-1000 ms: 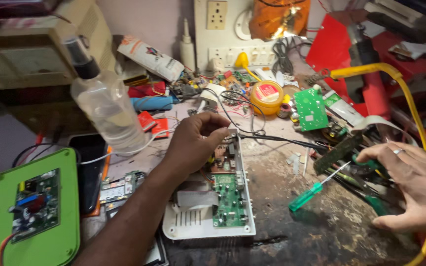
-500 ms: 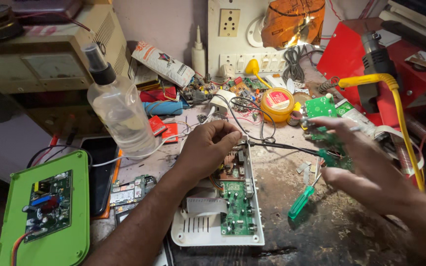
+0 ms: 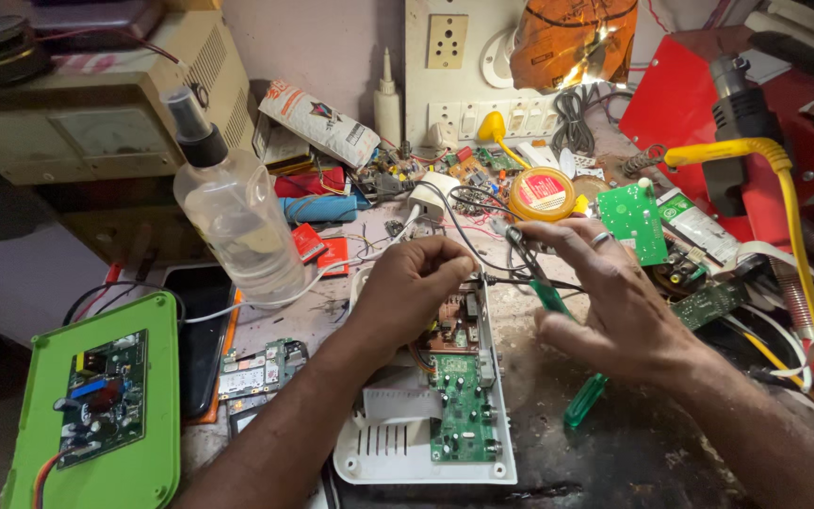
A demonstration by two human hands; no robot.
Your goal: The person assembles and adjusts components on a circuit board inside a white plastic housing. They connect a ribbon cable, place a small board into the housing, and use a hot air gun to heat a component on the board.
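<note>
We record an opened white device casing lying flat on the bench, lid off, with a green circuit board and a brown board exposed inside. A green-handled tool sits tilted above its far right corner, metal tip up.

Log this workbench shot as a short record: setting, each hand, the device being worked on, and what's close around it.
Setting: cluttered electronics repair bench
Left hand: fingers curled at the far end of the open white device, on a black wire
Right hand: holds a green-handled tool above the device's right edge
Device: cover off, green circuit board exposed
Lying nearby: green screwdriver on the bench
Left side: clear spray bottle, green casing with a board inside
</note>
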